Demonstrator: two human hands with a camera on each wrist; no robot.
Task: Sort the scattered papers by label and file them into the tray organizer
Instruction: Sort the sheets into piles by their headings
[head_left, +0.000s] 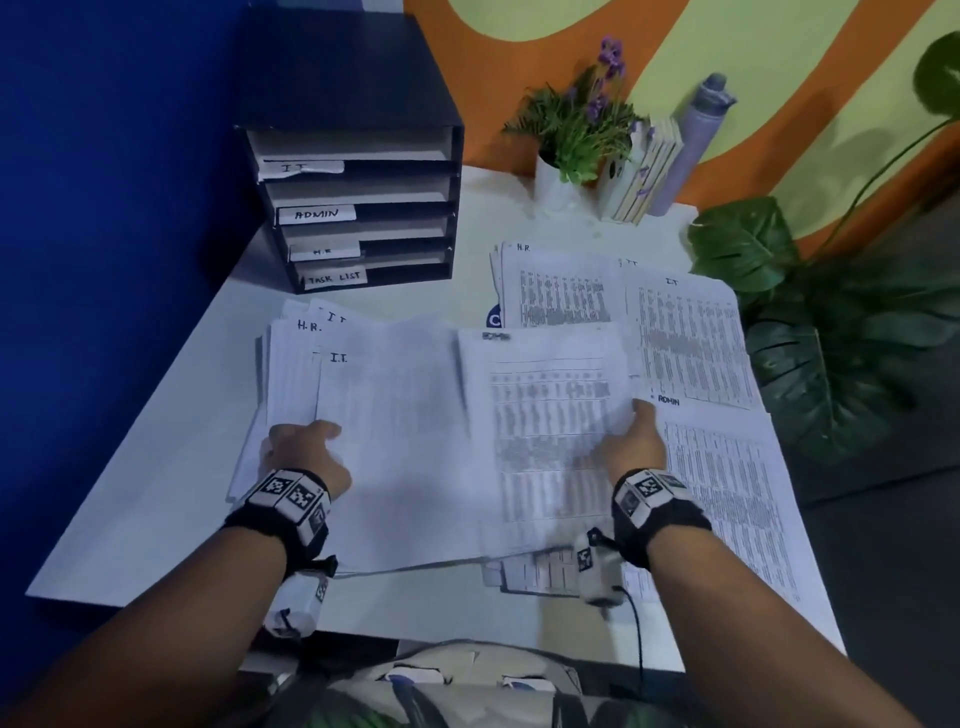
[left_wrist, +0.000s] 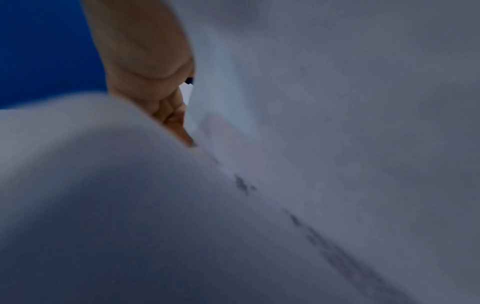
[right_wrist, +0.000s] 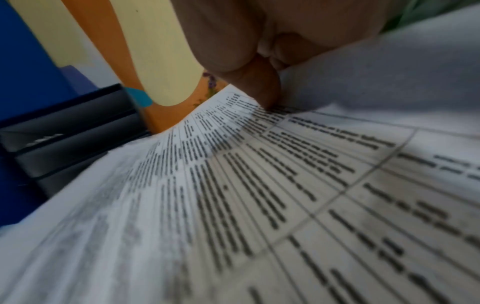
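The black tray organizer (head_left: 453, 197) stands at the table's back left, its slots labelled IT, ADMIN, H.R. and TASK LIST; it also shows as a dark tray organizer (right_wrist: 72, 131) in the right wrist view. Printed sheets lie spread over the white table (head_left: 156, 499). My left hand (head_left: 306, 452) pinches the left edge of a sheet marked I.T. (head_left: 395, 426), thumb on top. My right hand (head_left: 636, 436) pinches the right edge of a table-printed sheet (head_left: 545, 426) with a blurred label, its thumb (right_wrist: 259, 86) pressed onto the print. Both sheets are lifted slightly, overlapping.
Further sheets lie around: H.R. (head_left: 291, 364) at left, H.R. (head_left: 561, 291) and IT (head_left: 691, 343) behind, ADMIN (head_left: 737, 493) at right. A potted plant (head_left: 576, 135), books (head_left: 644, 171) and a grey bottle (head_left: 696, 140) stand at the back. A leafy plant (head_left: 831, 338) crowds the right edge.
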